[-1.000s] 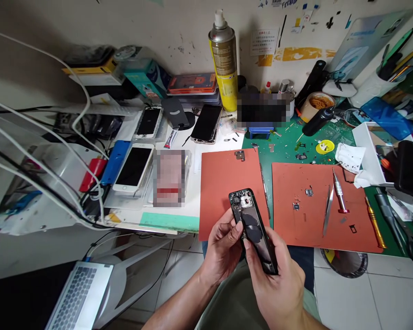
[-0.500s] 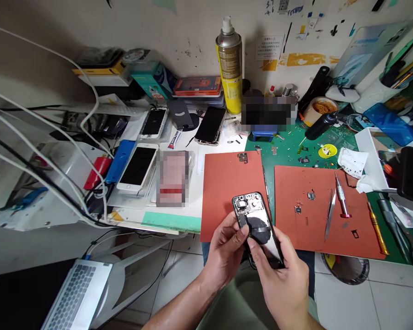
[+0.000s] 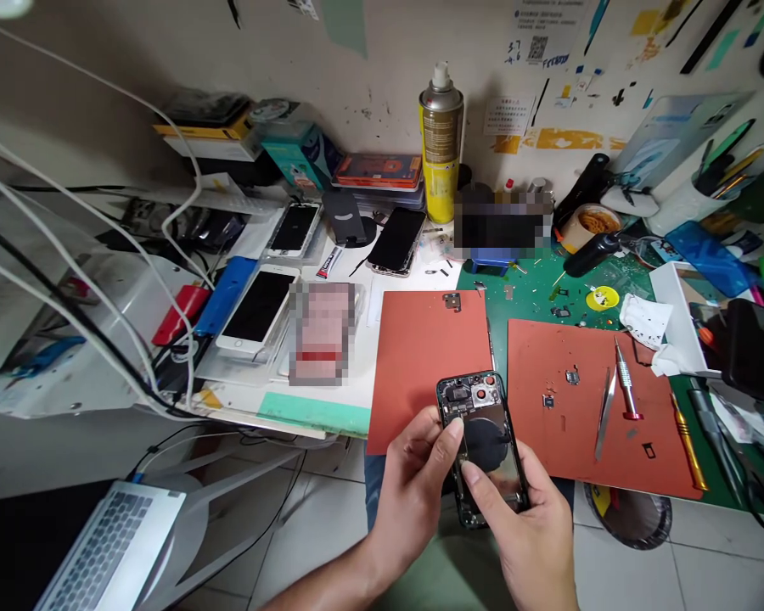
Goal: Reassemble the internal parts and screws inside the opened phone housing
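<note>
Between my two hands is an opened phone housing (image 3: 493, 488), its inside facing up, with a round black pad (image 3: 485, 445) in the middle and camera openings at the top. My left hand (image 3: 413, 475) grips the left edge, thumb pressed on the inside near the pad. Around the right edge and lower end, my right hand (image 3: 528, 518) is closed, its thumb lying on the inner face. The housing hangs over my lap, just in front of the left orange mat (image 3: 420, 356). The fingers beneath it are hidden.
Tweezers (image 3: 604, 413), a silver screwdriver (image 3: 625, 378), a gold screwdriver (image 3: 688, 441) and small parts lie on the right orange mat (image 3: 528, 458). A yellow spray can (image 3: 441, 153) stands at the back. A white-framed phone (image 3: 258, 310) lies left; a laptop (image 3: 111, 543) sits lower left.
The view has shifted, so the bench appears slightly lower. The phone housing has tilted a little in my hands and its inner face reflects less light. Both hands keep their hold.
</note>
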`<action>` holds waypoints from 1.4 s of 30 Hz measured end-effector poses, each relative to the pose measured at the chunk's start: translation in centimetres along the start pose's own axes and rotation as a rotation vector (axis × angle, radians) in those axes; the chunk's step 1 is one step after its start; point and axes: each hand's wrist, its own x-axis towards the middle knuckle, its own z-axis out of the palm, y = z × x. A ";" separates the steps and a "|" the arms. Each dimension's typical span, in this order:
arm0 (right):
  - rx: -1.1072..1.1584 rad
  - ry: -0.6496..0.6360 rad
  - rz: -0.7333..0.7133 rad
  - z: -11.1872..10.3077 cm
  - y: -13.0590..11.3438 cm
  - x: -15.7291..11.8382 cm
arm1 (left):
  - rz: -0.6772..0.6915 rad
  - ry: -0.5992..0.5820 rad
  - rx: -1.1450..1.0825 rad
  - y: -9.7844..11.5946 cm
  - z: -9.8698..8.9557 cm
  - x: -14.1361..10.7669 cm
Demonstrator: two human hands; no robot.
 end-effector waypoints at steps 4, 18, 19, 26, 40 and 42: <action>0.063 -0.001 0.055 0.6 -1.0 -0.4 | -0.024 0.027 0.006 0.1 0.2 -0.3; 0.109 0.036 0.059 1.0 -0.5 -0.2 | -0.029 0.071 0.110 1.1 0.8 -0.1; 0.107 0.037 0.060 1.1 -0.4 -0.2 | -0.031 0.073 0.118 1.2 0.8 0.0; 0.105 0.043 0.055 1.3 -0.1 0.0 | -0.039 0.089 0.163 1.3 0.6 0.2; 0.045 0.067 0.053 1.1 0.1 0.1 | -0.084 0.117 0.069 1.0 0.4 0.2; 0.047 0.065 0.042 1.1 0.2 0.1 | -0.087 0.126 0.046 0.8 0.3 0.1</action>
